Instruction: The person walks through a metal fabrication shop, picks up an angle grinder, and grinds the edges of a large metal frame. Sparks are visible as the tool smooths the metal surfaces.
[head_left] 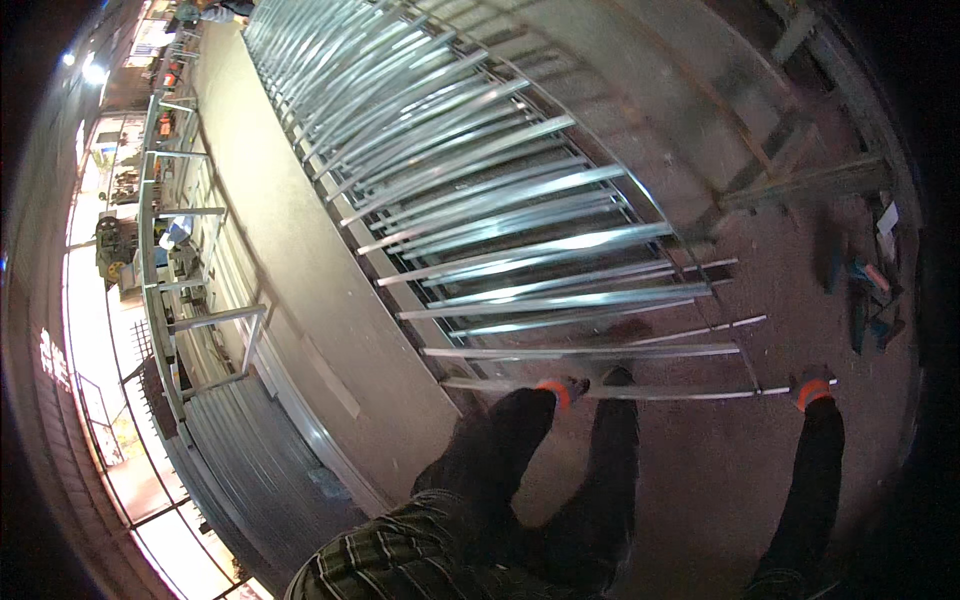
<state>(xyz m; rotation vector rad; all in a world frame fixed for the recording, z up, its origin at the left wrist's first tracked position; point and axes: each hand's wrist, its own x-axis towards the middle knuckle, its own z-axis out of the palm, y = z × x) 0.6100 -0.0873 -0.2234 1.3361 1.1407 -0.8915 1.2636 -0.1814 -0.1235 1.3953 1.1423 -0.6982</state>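
A long, thin, bright metal bar (690, 393) lies crosswise in front of me, the nearest of a long row. My left hand (574, 386), in a dark glove with an orange cuff, closes over this bar left of its middle. Near the bar's right end is my right hand (810, 388), gloved the same way and closed round it, with a short tip sticking out beyond. The fingers of both gloves are dark and hard to make out. Just beyond, a second metal bar (600, 352) runs almost alongside.
Several more metal bars (520, 250) stretch away across long rails. Blue tools (872, 305) lie on the floor at right, near a dark beam (800, 182). Long grey profiles (265, 470) are stacked at left beside a metal frame (215, 320). My foot (618, 378) is close to the near bar.
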